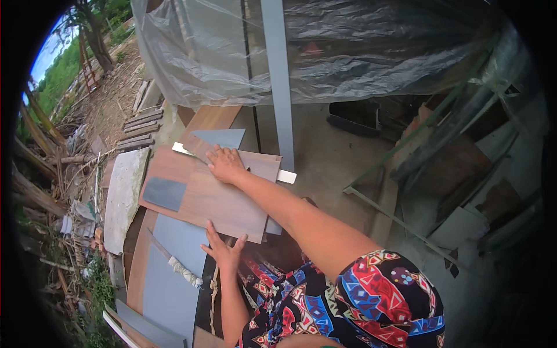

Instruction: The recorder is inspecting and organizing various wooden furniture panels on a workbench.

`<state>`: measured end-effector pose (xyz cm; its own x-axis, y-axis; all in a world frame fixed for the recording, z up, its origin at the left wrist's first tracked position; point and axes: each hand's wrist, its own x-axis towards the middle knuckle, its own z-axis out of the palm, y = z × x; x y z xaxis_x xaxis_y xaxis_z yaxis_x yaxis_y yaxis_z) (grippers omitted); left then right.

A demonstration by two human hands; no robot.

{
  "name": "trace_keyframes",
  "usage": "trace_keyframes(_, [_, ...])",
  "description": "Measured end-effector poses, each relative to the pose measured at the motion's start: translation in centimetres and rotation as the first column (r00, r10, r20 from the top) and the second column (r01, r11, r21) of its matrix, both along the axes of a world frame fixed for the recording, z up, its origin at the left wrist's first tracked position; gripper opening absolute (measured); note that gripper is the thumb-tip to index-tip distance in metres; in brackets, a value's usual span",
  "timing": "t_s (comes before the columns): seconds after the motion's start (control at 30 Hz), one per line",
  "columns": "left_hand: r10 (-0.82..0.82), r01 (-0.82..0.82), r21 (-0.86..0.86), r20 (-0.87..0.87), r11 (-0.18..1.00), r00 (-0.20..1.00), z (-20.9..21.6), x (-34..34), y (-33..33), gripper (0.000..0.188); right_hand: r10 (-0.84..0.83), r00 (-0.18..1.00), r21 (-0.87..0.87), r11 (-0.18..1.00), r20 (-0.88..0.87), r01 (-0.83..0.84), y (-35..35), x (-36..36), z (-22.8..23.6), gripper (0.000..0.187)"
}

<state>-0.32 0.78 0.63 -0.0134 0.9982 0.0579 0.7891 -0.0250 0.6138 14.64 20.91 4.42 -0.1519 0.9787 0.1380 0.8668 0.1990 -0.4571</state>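
Observation:
A wood-grain board lies across a stack of other panels in front of me. My right hand presses on its far part, beside a narrow wood-grain piece lying on top. At the board's near edge, my left hand has its fingers spread, the tips touching or close to the edge. A dark grey rectangular piece rests on the board's left part. Pale strip ends stick out from beneath the board. Nearer me, a knife with a cloth-wrapped handle lies on a grey panel.
A grey upright post stands beyond the board, before hanging plastic sheeting. Propped panels and a green metal frame occupy the right. Left are a pale slab, stacked wooden strips and debris-strewn ground. A black bin sits behind.

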Motion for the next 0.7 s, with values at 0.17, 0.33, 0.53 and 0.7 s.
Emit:
trace_keyframes(0.17, [-0.042, 0.042, 0.014, 0.019, 0.999, 0.999, -1.5, 0.7, 0.7, 0.112, -0.016, 0.999, -0.061, 0.998, -0.037, 0.013, -2.3, 3.9, 0.0, 0.048])
trace_keyframes(0.33, [-0.003, 0.002, 0.036, 0.019, 0.999, 1.000, -1.5, 0.7, 0.3, 0.113, 0.025, 0.999, -0.040, 0.999, -0.021, -0.026, -3.8, 6.4, -1.2, 0.049])
trace_keyframes(0.53, [0.012, -0.011, -0.020, 0.038, 1.000, 0.999, -0.4, 0.4, -0.2, 0.119, 0.058, 0.996, 0.074, 0.995, 0.073, -0.063, -5.7, 7.3, -2.6, 0.047])
trace_keyframes(0.7, [-0.022, 0.021, -0.029, -0.016, 0.999, 1.000, -0.3, 0.4, 0.0, 0.119, 0.095, 0.985, 0.120, 0.986, 0.141, -0.112, -7.0, 7.5, -1.8, 0.047])
